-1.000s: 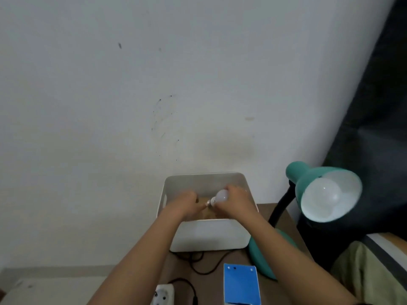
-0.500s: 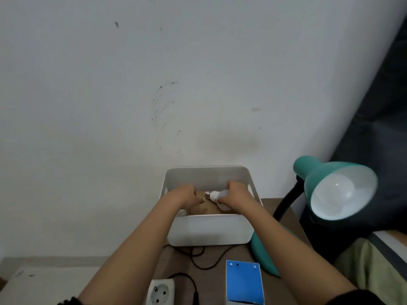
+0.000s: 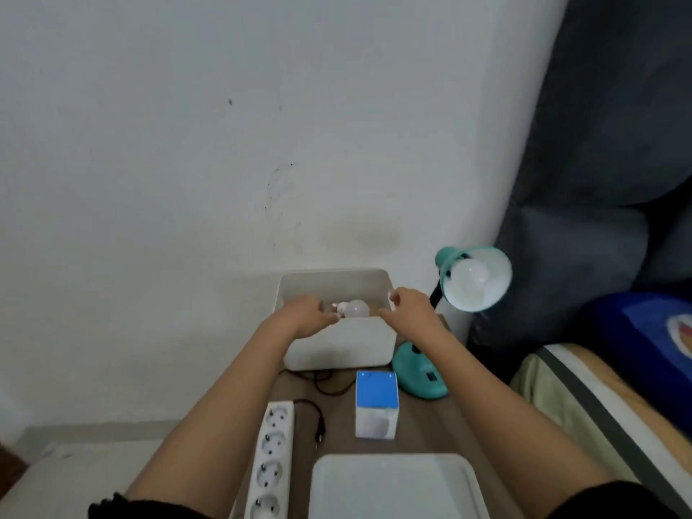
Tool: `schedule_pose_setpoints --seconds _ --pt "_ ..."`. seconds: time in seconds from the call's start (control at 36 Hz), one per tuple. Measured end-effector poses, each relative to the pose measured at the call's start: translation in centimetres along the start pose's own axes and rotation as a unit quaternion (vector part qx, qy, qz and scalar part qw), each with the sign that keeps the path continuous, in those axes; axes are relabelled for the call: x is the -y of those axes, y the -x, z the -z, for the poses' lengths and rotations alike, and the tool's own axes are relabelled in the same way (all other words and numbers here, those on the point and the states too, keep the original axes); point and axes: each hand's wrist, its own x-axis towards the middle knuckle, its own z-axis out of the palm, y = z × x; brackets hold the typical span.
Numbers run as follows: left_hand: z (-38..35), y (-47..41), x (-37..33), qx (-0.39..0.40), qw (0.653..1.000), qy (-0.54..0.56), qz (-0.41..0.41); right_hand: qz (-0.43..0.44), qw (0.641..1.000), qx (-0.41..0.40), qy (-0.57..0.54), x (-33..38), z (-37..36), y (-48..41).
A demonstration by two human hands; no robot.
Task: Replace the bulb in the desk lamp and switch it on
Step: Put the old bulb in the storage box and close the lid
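Note:
A white bulb point(image 3: 357, 309) lies inside the white storage box point(image 3: 337, 354) at the back of the table, its screw base pointing left. My left hand point(image 3: 305, 318) rests over the box's front rim, with curled fingertips right at the bulb's base; contact is unclear. My right hand point(image 3: 410, 310) hovers at the box's right edge, fingers apart and off the bulb. The teal desk lamp point(image 3: 447, 265) stands to the right of the box. Another white bulb point(image 3: 470, 275) sits in its shade, unlit. The lamp's base point(image 3: 419, 372) carries a black switch.
A blue and white carton point(image 3: 376, 402) stands in front of the box. A white power strip point(image 3: 271, 451) lies at the left with a loose black plug point(image 3: 318, 430) beside it. A white tray point(image 3: 393, 485) sits nearest me. A bed and dark cushions fill the right side.
My right hand has let go of the bulb and moved to the right. The bulb now lies lower in the box. The view has tilted down, showing more of the table.

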Motion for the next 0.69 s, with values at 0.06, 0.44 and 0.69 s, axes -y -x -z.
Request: schedule_pose_setpoints --seconds 0.06,0.44,0.69 --pt "-1.8 2.2 -0.1 0.003 1.000 0.012 -0.004 -0.010 1.000 -0.013 0.001 -1.2 0.4 2.6" --pt "-18.3 13.7 2.2 0.066 0.994 0.045 0.071 -0.132 0.990 0.022 0.034 -12.5 -3.4 17.1" --pt "-23.4 16.8 4.0 -0.017 0.989 0.049 0.142 -0.207 0.977 -0.008 0.043 -16.2 -7.4 21.0"
